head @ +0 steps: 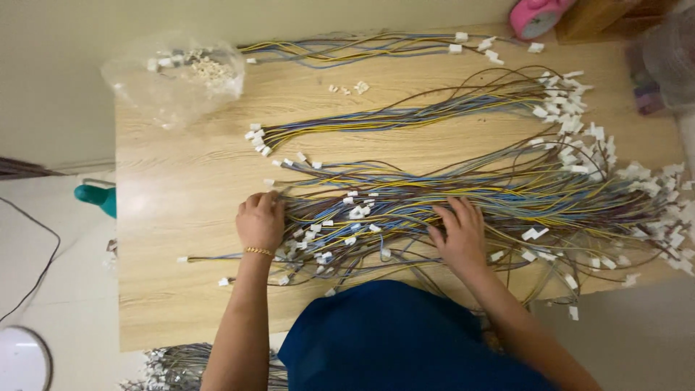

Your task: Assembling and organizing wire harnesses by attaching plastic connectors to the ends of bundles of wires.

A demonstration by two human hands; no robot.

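A pale wooden counter [181, 195] carries a big tangled heap of wire harnesses [470, 199] (two tidier bundles already lie beyond it), with the left hand [260, 221] and right hand [457, 235] pressing spread fingers flat into the unsorted tangle, gripping nothing

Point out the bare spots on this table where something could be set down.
Bare wood lies along the table's left side, between the clear plastic bag and the left hand, and on the near-left corner below the two stray wires. The middle and right are crowded with the wire harness pile, where the right hand rests.
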